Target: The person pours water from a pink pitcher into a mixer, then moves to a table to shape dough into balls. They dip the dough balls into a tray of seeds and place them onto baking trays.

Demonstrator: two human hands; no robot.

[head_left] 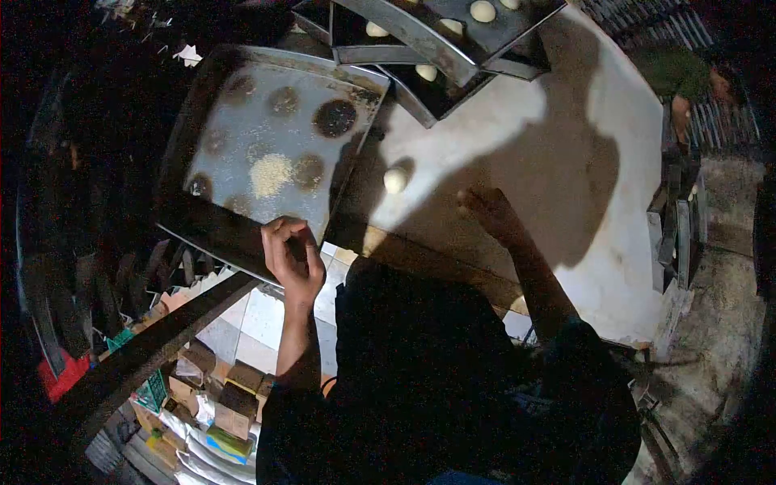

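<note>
My left hand (293, 257) hovers at the near rim of a large dark baking tray (267, 50). Its fingers curl loosely, the thumb stands apart, and nothing shows between them. A small heap of pale seeds (272, 175) lies on the tray's floor, with loose grains scattered round it and several dark round marks. My right hand (491, 217) is in shadow above the pale worktop (517, 113), fingers pointing left, with no object visible in them. A white dough ball (395, 180) rests on the worktop, left of that hand and apart from it.
Stacked metal trays (404, 55) holding dough balls (482, 11) stand at the back of the worktop. More trays (677, 226) lean at the right edge. A person's arm (681, 113) shows at far right. Cardboard boxes (236, 408) and a beam (162, 335) are at lower left.
</note>
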